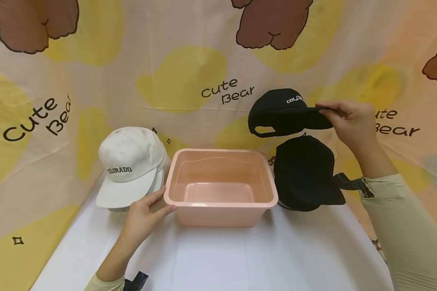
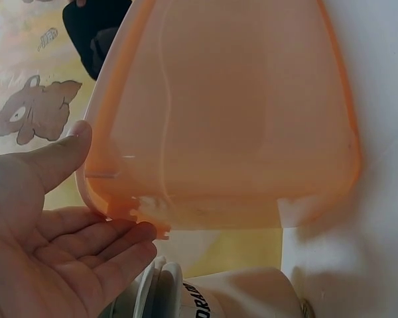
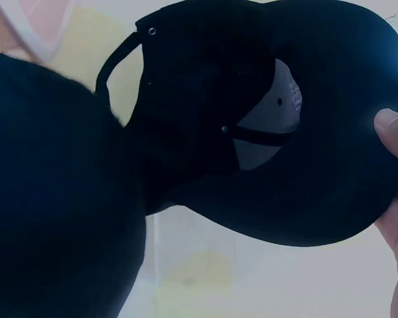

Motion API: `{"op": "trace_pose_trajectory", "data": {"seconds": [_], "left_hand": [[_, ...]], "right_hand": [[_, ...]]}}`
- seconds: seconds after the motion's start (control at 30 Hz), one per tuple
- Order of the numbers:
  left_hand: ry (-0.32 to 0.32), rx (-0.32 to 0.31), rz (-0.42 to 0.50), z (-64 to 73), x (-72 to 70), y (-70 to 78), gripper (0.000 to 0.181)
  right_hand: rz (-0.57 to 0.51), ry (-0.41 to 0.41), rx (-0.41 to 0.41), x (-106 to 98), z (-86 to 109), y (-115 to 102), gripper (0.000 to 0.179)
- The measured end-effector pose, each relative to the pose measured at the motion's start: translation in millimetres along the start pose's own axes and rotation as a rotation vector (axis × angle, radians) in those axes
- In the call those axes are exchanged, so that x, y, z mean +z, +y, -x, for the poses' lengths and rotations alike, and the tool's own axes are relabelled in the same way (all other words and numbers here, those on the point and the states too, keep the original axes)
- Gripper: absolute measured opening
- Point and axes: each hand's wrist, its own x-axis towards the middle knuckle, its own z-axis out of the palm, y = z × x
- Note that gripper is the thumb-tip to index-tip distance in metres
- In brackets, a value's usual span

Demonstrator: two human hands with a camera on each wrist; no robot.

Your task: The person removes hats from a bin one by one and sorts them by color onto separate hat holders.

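Observation:
Above the stacked black caps (image 1: 304, 173) on the right, my right hand (image 1: 355, 121) pinches a black baseball cap (image 1: 280, 113) by the edge of its brim, thumb below. The right wrist view shows this cap's open underside and rear strap (image 3: 259, 137). My left hand (image 1: 143, 220) touches the near left corner of a pink plastic basin (image 1: 218, 216), thumb along the front and fingers at the side. In the left wrist view those fingers (image 2: 116, 255) look nearly straight beside the rim. Stacked white caps (image 1: 131, 153), lettered COLORADO in front, sit left of the basin.
A white cloth (image 1: 218, 258) covers the table. Right behind it hangs a patterned backdrop (image 1: 189, 81) with bears and "Cute Bear" lettering. The basin stands between the two stacks, close to both. Its visible floor (image 1: 218, 192) is bare.

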Motion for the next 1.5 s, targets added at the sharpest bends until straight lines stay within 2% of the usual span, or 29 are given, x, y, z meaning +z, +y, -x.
{"op": "trace_pose_trajectory", "data": {"seconds": [0.23, 0.47, 0.67, 0.97, 1.13, 1.27, 1.5], "left_hand": [[0.007, 0.019, -0.004, -1.1, 0.4, -0.6, 0.077], [0.002, 0.015, -0.013, 0.0, 0.1, -1.9, 0.077], [0.004, 0.011, -0.022, 0.0, 0.5, -1.2, 0.077], [0.002, 0.003, -0.013, 0.0, 0.4, -0.5, 0.078], [-0.006, -0.017, 0.016, 1.0, 1.0, -2.1, 0.078], [-0.013, -0.019, 0.034, 0.9, 2.0, -2.4, 0.078], [0.006, -0.003, -0.008, 0.0, 1.2, -2.6, 0.077]], "right_hand": [[0.104, 0.008, -0.031, -5, 12.8, 31, 0.017], [0.127, 0.03, 0.038, -12, 31.2, 45, 0.02], [0.178, 0.027, 0.044, -20, 48.2, 49, 0.02], [0.133, 0.037, -0.034, -27, 70.7, 48, 0.027], [0.166, 0.048, -0.075, -29, 80.3, 48, 0.027], [0.182, 0.069, -0.076, -33, 89.5, 46, 0.029], [0.166, 0.088, -0.11, -34, 108.0, 46, 0.032]]}}
